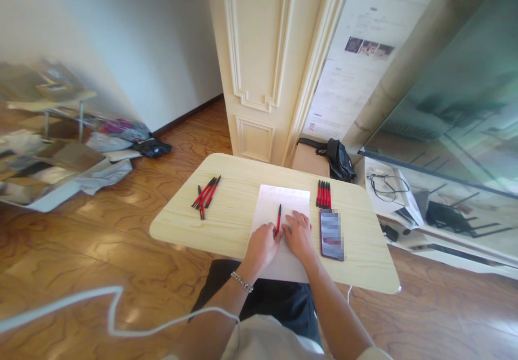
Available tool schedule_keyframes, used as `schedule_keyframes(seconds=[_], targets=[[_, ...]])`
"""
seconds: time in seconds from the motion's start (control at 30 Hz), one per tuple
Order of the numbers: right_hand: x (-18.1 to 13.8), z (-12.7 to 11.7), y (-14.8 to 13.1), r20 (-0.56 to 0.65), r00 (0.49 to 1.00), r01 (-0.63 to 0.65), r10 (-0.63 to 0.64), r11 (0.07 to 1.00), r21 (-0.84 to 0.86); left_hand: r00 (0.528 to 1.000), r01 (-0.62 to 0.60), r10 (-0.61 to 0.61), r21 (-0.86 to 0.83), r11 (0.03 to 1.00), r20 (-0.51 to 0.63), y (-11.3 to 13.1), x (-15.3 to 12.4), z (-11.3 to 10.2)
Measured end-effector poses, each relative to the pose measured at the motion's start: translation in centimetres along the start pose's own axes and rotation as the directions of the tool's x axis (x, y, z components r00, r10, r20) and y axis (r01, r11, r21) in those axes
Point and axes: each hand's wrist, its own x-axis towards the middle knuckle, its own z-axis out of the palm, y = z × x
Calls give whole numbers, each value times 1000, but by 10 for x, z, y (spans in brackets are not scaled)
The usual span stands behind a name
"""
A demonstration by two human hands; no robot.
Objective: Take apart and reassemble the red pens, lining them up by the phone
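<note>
A small light wooden table (226,225) stands in front of me with a white sheet of paper (283,201) on it. My left hand (262,246) is closed around the lower end of a red and black pen (278,219), which points away from me over the paper. My right hand (298,235) lies flat on the paper just right of the pen, fingers stretched out. A loose pile of several red and black pens (206,192) lies at the table's left. A tidy row of several more pens (324,194) lies at the right. A phone (332,236) rests beside my right hand.
A cream panelled door (263,63) stands behind the table. A black bag (338,157) lies on the floor by it. Clutter and a shelf (52,149) fill the left. A glass-fronted unit with cables (404,192) runs along the right. A white cord (113,311) crosses the wooden floor.
</note>
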Motion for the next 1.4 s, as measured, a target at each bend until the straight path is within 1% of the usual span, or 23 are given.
schedule_keyframes(seconds=[0.1,0.27,0.3,0.37,0.43,0.5,0.6,0.77,0.83,0.9,0.97,1.0,1.03,1.07,1.13,1.17,1.2,1.27,1.33,1.4], targets=[[2,-3,0,12,1000,-10,10,1000,8,1000,-8,8,-55,998,4,-3,-2,-6],[11,-15,-7,-19,999,-39,40,998,51,999,-34,25,-221,975,-43,-17,-7,-15],[15,-16,-10,-2,999,-44,45,997,63,999,-30,18,-253,967,-50,-20,-8,-16],[22,-19,-17,73,995,-79,74,994,69,998,-17,-1,-305,952,-60,-24,-10,-19],[31,-18,-24,158,978,-146,139,989,30,998,-6,-16,-344,939,-62,-27,-12,-22],[40,-16,-31,205,954,-217,221,975,-42,998,0,-22,-375,927,-53,-28,-15,-24],[49,-11,-38,211,934,-266,288,956,-125,999,-2,-18,-415,910,-44,-28,-17,-25],[55,-8,-39,222,927,-272,302,950,-154,999,-5,-16,-423,906,-47,-26,-15,-28],[55,-9,-36,224,928,-277,298,953,-123,999,-3,-18,-430,903,-46,-24,-13,-29],[54,-11,-32,210,935,-283,286,958,-45,999,-4,-20,-445,896,-48,-21,-11,-31],[52,-13,-29,208,947,-271,245,956,110,998,-12,-16,-466,885,-55,-19,-9,-32],[50,-14,-28,220,953,-256,208,941,220,998,-17,-12,-482,876,-57,-18,-8,-32],[47,-15,-28,235,958,-239,162,907,347,998,-19,-10,-504,863,-55,-17,-8,-31],[44,-15,-28,247,962,-226,117,849,477,999,-19,-5,-534,845,-44,-16,-7,-30],[36,-15,-30,254,966,-223,55,678,700,1000,-8,10,-626,779,1,-13,-6,-25],[31,-15,-32,253,966,-231,46,585,777,999,7,18,-687,727,30,-10,-6,-22],[27,-16,-33,256,965,-244,48,505,828,998,30,24,-750,661,61,-8,-6,-19],[19,-17,-36,276,959,-278,61,390,878,992,94,23,-855,510,123,-2,-6,-13],[16,-20,-38,273,958,-285,83,324,902,984,166,-6,-911,378,177,4,-8,-9],[15,-23,-40,240,963,-265,119,299,917,976,215,-58,-926,309,208,9,-9,-8]])
